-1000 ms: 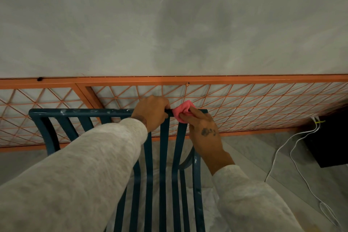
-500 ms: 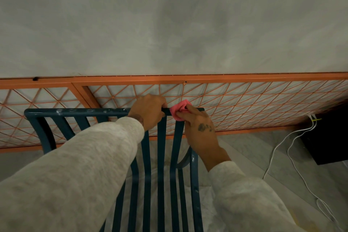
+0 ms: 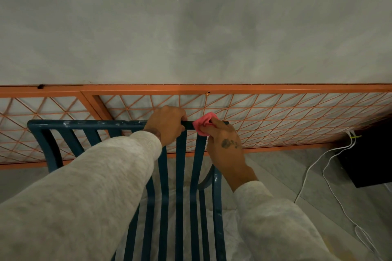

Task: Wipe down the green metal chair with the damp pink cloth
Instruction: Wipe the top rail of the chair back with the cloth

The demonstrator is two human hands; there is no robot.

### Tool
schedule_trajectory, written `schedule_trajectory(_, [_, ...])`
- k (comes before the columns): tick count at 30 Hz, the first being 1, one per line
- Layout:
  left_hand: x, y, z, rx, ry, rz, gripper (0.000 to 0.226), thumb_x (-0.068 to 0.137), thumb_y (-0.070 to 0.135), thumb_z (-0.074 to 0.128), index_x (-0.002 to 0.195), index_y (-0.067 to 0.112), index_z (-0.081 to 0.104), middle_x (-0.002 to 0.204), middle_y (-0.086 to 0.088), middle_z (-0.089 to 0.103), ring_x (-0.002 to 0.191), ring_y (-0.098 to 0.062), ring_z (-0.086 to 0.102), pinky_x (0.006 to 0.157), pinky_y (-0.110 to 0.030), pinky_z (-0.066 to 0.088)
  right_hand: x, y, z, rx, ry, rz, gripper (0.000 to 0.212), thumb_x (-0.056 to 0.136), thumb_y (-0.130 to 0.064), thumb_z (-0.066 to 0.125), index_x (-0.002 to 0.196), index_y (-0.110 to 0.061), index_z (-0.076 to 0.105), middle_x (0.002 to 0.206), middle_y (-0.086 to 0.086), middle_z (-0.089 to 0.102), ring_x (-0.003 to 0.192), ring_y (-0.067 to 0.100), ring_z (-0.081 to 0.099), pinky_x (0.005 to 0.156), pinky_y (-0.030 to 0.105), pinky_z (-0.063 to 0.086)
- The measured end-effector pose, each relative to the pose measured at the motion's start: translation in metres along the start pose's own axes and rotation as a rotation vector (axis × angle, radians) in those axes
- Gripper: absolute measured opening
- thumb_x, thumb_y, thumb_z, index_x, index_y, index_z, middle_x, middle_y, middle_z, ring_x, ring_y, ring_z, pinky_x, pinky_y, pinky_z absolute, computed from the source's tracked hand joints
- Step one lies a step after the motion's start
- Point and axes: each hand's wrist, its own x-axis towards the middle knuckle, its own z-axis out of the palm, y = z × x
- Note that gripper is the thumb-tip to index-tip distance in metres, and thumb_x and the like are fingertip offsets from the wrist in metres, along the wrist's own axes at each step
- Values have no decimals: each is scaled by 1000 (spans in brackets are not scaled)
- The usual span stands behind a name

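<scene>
Left hand (image 3: 167, 125) is curled round the top rail of the green metal chair (image 3: 84, 124), toward the rail's right end. Right hand (image 3: 224, 144) is just beside it, pinching the bunched pink cloth (image 3: 203, 122) onto the same rail. There's a dark mark on the back of the right hand, unreadable. White cables (image 3: 314, 167) and a black box (image 3: 369, 154) are on the floor at right. Orange lattice panel (image 3: 275, 112) stands behind.

Dim, flat indoor light; soft shadow blotch on wall (image 3: 212, 23); wide-angle bending at edges.

L hand (image 3: 167, 125): on chair (image 3: 84, 124) top rail, just left of cloth (image 3: 203, 122)
R hand (image 3: 227, 148): on cloth
Grille (image 3: 212, 88): behind chair
</scene>
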Motion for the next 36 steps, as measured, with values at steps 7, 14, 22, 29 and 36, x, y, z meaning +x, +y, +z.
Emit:
schedule_trajectory(7, [0,1,-1,15,-4,-3,21,85,19,70,106,21,69,104,-1,71,90,-18,64,74,-28,46,9,6,-7,37,-136,-65,46,79,8,57,109,-22,73,108,-4,67,85,26,60,77,39,53])
schedule_trajectory(14, [0,1,0,23,-11,-1,25,88,18,66,113,17,67,113,-4,69,100,-22,63,85,-33,50,13,6,-23,108,-143,282,40,95,-2,50,129,-19,60,125,4,63,104,23,63,83,19,47])
schedule_trajectory(22, [-1,3,-5,54,-29,19,25,83,20,69,107,26,68,100,1,72,89,-20,66,80,-41,55,22,-20,-12,212,-246,146,53,92,7,50,135,-23,55,130,6,59,110,26,60,90,24,46])
schedule_trajectory(29, [1,1,-2,49,-22,9,25,86,21,68,111,19,67,110,-2,70,98,-20,64,82,-32,49,24,-6,-22,120,-257,353,61,87,8,53,139,-24,49,134,4,54,104,23,56,71,18,49])
schedule_trajectory(36, [-1,3,-5,53,-36,8,26,85,19,69,111,21,68,107,-2,71,94,-21,65,83,-38,53,20,-16,-15,193,-306,200,73,80,17,54,140,-23,49,138,4,51,116,28,55,89,27,49])
